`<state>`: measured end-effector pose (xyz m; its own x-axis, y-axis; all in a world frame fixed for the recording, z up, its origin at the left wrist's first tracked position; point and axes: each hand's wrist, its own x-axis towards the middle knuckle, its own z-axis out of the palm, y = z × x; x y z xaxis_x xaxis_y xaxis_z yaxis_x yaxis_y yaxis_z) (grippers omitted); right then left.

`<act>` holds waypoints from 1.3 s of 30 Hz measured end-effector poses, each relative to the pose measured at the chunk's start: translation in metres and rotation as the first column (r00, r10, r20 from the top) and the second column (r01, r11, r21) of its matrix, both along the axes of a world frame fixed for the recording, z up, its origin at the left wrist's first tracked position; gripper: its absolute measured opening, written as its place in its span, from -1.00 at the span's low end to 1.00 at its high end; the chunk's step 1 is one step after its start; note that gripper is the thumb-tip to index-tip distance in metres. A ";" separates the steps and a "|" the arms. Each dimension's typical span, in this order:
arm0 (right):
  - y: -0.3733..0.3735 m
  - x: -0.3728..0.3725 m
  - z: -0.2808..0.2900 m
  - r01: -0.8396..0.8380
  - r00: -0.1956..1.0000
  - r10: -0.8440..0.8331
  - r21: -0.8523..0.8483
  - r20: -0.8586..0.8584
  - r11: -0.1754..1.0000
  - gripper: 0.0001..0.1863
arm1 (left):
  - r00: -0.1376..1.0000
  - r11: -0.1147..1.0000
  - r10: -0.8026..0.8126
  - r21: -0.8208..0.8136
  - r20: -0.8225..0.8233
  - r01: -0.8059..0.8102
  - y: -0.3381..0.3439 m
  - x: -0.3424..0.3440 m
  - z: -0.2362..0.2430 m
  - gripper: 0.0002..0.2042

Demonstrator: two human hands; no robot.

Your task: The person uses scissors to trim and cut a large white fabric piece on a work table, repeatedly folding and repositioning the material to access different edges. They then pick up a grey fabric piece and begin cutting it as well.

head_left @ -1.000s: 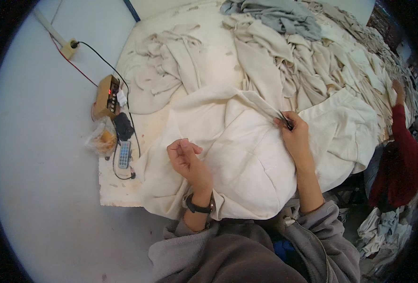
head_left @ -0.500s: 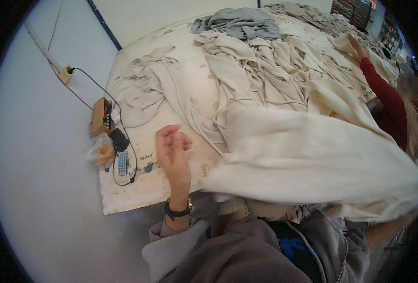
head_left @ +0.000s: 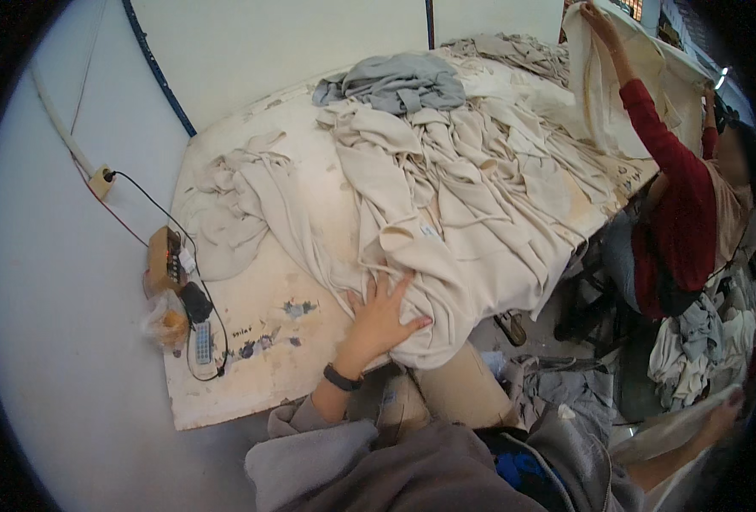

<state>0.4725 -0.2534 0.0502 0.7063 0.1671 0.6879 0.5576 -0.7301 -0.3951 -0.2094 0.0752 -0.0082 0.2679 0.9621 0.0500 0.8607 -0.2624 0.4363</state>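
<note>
My left hand (head_left: 385,317), a dark band at its wrist, lies with spread fingers on the near left end of a pile of cream cloth (head_left: 501,239) on the table. Folds bunch around its fingertips and hang over the table edge. Out at the lower right, my right hand (head_left: 722,416) is closed on a pale cream cloth (head_left: 680,420), which hangs low beside me, away from the table. Its fingers are partly blurred. Left of the pile, another crumpled cream cloth (head_left: 233,200) trails toward my left hand.
A grey cloth (head_left: 395,83) lies at the back of the table (head_left: 224,392). A small brown box (head_left: 165,260), a plastic bag (head_left: 166,320), a remote control (head_left: 203,343) and a black cable line its left edge. At right a person in red sleeves (head_left: 668,128) raises cream cloth; more cloths (head_left: 702,341) lie below.
My left hand has come down onto the cloth pile and spread. The cream cloth in my right hand has swung off the table to the lower right. The other person has raised a cloth.
</note>
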 end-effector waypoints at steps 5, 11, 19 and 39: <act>0.148 -0.143 -0.038 -0.464 0.838 0.369 -0.167 -0.401 0.870 -0.59 | 0.990 0.995 -0.041 0.097 0.136 0.028 0.020 -0.001 -0.011 -0.60; 0.329 -0.325 -0.002 -0.976 0.149 0.870 0.072 -0.469 0.206 -0.70 | 0.987 0.915 0.153 0.384 -0.044 -0.124 0.093 -0.041 -0.028 -0.69; 0.577 -0.471 0.013 -0.965 -0.249 0.933 -0.012 -0.259 -0.261 -0.74 | 0.814 0.726 0.556 0.379 0.168 -0.574 0.140 -0.097 -0.039 -0.76; 0.466 -0.592 0.019 -0.194 -0.928 0.128 0.158 -0.351 -0.968 -0.64 | 0.809 0.626 0.448 0.512 0.381 -0.588 0.138 -0.097 -0.039 -0.69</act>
<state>-0.1197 0.2130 0.0695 -0.9072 0.0766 0.4137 -0.2496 0.6937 -0.6756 -0.3064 0.2135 -0.0468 -0.3496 0.6910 0.6327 0.8464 -0.0566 0.5295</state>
